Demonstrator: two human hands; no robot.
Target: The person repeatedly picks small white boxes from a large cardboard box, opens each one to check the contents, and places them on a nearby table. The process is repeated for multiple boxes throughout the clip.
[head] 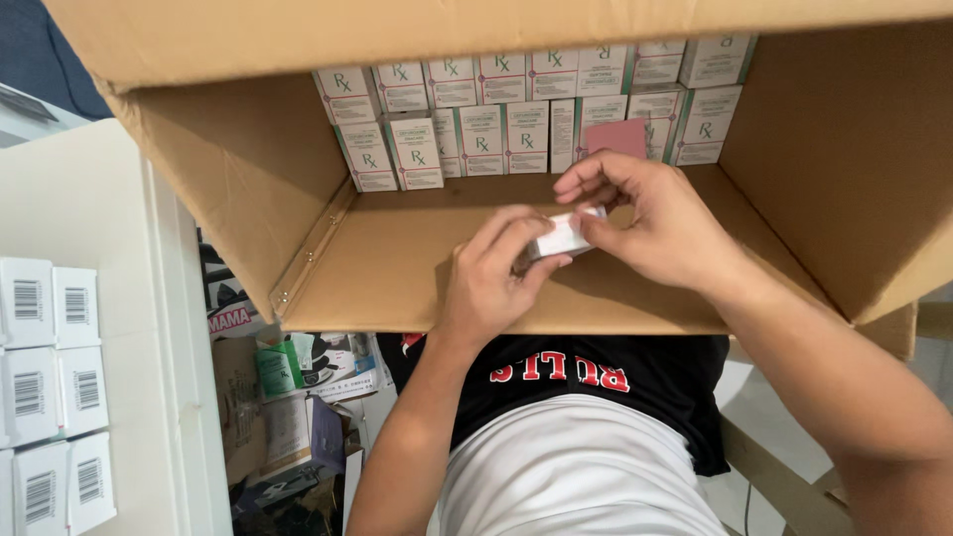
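A small white box (pixel 564 236) is held between both hands above the floor of an open carton (pixel 397 268), near the carton's middle. The left hand (pixel 494 270) is closed on the box's left end, with thumb and fingers wrapped around it. The right hand (pixel 650 223) is closed on the right end, the box being pinched by the fingertips while the upper fingers are curled above it. Much of the box is hidden by the fingers, so its faces cannot be read out fully.

At the far wall of the carton, two rows of white packs (pixel 501 104) with green marks are stacked, standing side by side and touching. One pink pack (pixel 616 136) is set among them, just behind the right hand. The near part of the carton's floor is bare cardboard, and its flaps are spread out to the left, right and top.

Below the carton, a black shirt (pixel 635 382) with red lettering and white shorts (pixel 586 467) are seen. To the left, a white worktop (pixel 89 199) carries flat white packs (pixel 50 387) with barcodes, laid in a block. Between worktop and person, mixed papers and packaging (pixel 293 397) are piled on the floor.
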